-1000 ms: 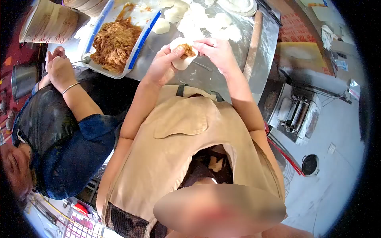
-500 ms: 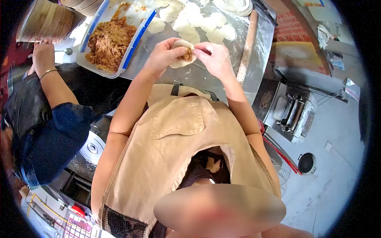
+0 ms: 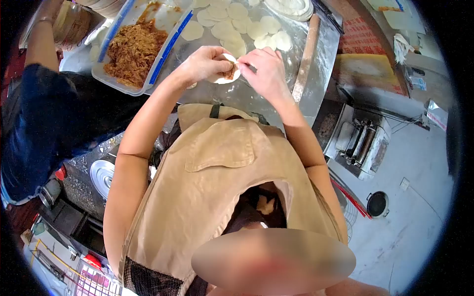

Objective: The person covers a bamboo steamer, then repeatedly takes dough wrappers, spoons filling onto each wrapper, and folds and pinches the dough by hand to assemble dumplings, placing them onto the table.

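Over the metal table (image 3: 321, 76), my left hand (image 3: 203, 63) cups a round dough wrapper (image 3: 229, 75) with brown filling in its middle, the thumb resting on the filling. At the wrapper's right edge, my right hand (image 3: 265, 70) pinches the dough with closed fingertips. The wrapper is still open at the top. To the left stands a clear plastic tub (image 3: 170, 48) with a blue rim, part full of reddish-brown filling (image 3: 133, 55). Flat dough rounds (image 3: 228, 30) lie behind my hands, some overlapping.
A rolling pin (image 3: 307, 55) lies on the right, near a thick coil of dough (image 3: 291, 7). Bamboo steamers (image 3: 71, 24) stand at the far left, beside a co-worker's dark sleeve (image 3: 37, 106). A roller machine (image 3: 362, 140) sits low on the right.
My right hand has turned slightly, its back now more toward me, still at the wrapper's edge. The co-worker at left has reached farther forward, toward the steamers.
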{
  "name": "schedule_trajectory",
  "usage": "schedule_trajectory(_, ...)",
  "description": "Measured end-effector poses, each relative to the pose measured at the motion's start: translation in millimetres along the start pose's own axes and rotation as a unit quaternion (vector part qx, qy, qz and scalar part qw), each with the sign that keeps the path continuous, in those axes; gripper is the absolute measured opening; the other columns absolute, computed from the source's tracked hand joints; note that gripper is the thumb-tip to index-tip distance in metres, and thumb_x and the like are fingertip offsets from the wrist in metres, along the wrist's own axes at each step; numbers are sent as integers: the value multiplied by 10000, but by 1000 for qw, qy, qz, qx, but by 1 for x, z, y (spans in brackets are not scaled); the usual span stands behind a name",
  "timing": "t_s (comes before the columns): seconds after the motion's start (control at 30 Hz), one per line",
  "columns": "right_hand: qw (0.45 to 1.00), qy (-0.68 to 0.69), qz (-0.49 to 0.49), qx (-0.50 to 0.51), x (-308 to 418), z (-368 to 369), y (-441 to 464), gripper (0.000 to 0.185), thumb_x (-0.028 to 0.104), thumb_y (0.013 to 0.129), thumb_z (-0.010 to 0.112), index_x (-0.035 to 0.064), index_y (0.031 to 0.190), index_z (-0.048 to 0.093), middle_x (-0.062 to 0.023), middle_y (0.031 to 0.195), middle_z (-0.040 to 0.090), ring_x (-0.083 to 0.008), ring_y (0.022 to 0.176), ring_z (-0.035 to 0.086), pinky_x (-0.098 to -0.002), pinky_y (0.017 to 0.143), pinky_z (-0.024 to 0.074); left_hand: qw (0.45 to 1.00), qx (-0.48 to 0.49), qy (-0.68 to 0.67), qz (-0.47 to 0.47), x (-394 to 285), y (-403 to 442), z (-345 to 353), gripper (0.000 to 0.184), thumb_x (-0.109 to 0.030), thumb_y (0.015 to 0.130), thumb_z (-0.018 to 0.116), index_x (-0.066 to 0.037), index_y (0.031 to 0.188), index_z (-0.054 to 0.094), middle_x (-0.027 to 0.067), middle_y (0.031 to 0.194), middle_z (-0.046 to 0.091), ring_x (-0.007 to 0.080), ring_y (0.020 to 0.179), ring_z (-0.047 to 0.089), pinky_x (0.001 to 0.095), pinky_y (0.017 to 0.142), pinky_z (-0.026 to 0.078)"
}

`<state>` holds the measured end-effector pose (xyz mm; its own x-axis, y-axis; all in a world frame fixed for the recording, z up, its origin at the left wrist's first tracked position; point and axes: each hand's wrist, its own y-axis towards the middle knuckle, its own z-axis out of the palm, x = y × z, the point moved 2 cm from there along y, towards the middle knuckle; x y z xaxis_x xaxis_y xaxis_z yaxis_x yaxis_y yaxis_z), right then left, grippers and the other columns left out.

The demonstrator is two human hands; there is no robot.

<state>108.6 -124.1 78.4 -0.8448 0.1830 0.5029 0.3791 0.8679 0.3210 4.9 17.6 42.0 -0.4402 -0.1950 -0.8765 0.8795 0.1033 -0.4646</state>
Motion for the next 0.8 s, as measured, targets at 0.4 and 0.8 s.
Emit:
schedule_trajectory(0.4,977,143,156,-22,-3,7,-11,124,179,731,704,62,763,675,-41,747,643,-232,722,586,-353,743,411,990,-70,-118,42,11,-7,2,309,-183,857,629,-21,1107,545,31,934,621,83,816,586,223,725,476)
schedule_trajectory(0.8,999,-5,9,-47,-2,6,-10,101,169,726,703,96,792,680,-22,764,643,-224,749,561,-355,719,400,992,-84,37,89,2,5,-7,240,-111,771,597,19,973,597,57,815,643,93,723,600,244,664,501)
